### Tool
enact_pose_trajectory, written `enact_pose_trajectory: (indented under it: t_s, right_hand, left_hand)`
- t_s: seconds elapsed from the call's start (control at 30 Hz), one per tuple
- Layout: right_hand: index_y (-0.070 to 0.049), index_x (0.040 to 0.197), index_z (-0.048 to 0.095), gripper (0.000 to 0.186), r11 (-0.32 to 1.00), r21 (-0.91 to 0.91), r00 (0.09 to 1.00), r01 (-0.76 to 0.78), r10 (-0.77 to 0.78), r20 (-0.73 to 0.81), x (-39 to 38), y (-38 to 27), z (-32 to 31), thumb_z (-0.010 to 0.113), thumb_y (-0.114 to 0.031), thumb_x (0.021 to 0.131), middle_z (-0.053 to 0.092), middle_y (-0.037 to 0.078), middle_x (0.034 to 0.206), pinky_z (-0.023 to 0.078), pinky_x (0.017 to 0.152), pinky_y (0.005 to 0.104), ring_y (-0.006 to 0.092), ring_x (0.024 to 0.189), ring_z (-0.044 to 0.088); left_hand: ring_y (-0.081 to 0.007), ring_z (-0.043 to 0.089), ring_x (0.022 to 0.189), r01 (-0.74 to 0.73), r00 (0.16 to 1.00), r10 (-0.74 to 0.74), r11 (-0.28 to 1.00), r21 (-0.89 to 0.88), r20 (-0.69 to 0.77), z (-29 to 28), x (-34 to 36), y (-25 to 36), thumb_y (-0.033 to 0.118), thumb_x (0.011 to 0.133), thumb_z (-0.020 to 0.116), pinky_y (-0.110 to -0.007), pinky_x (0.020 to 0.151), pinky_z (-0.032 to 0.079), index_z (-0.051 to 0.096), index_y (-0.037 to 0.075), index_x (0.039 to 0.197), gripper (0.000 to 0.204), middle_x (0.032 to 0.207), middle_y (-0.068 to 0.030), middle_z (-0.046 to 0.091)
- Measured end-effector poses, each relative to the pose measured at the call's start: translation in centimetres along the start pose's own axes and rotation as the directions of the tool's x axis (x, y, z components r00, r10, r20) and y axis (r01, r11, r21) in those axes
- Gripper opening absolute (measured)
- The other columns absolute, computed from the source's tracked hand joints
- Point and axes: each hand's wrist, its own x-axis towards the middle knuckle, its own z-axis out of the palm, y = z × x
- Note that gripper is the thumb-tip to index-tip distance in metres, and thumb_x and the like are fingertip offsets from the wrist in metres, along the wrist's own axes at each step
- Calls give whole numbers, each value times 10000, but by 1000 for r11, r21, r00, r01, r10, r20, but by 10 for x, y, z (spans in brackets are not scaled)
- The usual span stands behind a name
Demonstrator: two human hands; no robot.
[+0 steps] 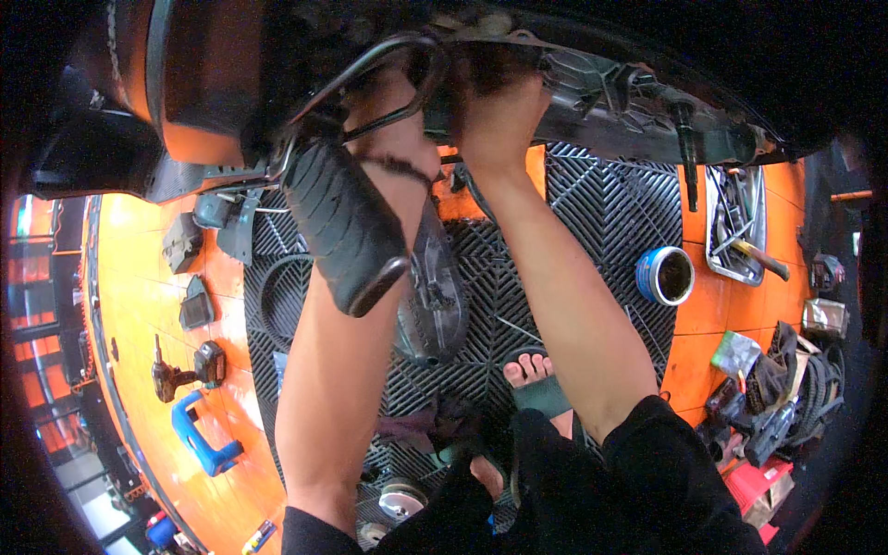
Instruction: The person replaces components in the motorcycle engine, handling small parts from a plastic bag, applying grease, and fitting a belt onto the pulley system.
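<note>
Both my arms reach up from the lower edge to the underside of a motorbike-like machine. My left hand (387, 116) is behind a bent metal rod (384, 120) and beside a ribbed black rubber footrest (342, 227); shadow and the rod hide its fingers. Close to its right, my right hand (504, 116) is raised against the dark underside, left of a grey ribbed metal casing (615, 92). Its fingers are lost in the shadow, so what either hand grips is hidden. A dark shaft (684, 153) sticks down from the casing.
A grooved black mat (601, 240) lies on the orange floor. To the right are a blue tin (652, 276), a metal tool tray (754, 266) and piled parts (777, 398). A cordless drill (176, 377) and blue frame-like tool (194, 435) lie left. My foot (532, 370) is below.
</note>
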Motion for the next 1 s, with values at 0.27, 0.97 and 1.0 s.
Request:
enact_pose_trajectory:
  t_s: [0.27, 0.97, 1.0]
  right_hand:
    - [-26, 908, 755, 140, 986, -15, 983, -167, 168, 73, -14, 0, 6, 700, -145, 860, 750, 190, 918, 537, 789, 483, 407, 888, 703]
    - [12, 858, 771, 104, 945, 155, 956, -287, 294, -21, -17, -3, 32, 735, -81, 828, 750, 219, 856, 566, 772, 447, 384, 858, 748]
    - [11, 856, 770, 103, 949, 159, 960, -273, 278, -12, -17, -1, 31, 735, -82, 830, 749, 220, 852, 565, 768, 449, 385, 857, 748]
  left_hand:
    - [-454, 658, 1008, -342, 938, 338, 850, 401, 82, -30, -5, 0, 168, 1041, 476, -503, 876, 524, 669, 6, 1219, 308, 1154, -238, 697]
    - [-487, 476, 1295, -346, 756, 594, 720, 602, -276, -10, 13, 8, 489, 872, 774, -551, 1126, 333, 637, -6, 1308, 673, 1404, -277, 565]
    - [-484, 481, 1289, -354, 752, 608, 698, 623, -254, -10, 17, 4, 493, 867, 778, -547, 1128, 330, 643, -2, 1302, 673, 1401, -271, 572]
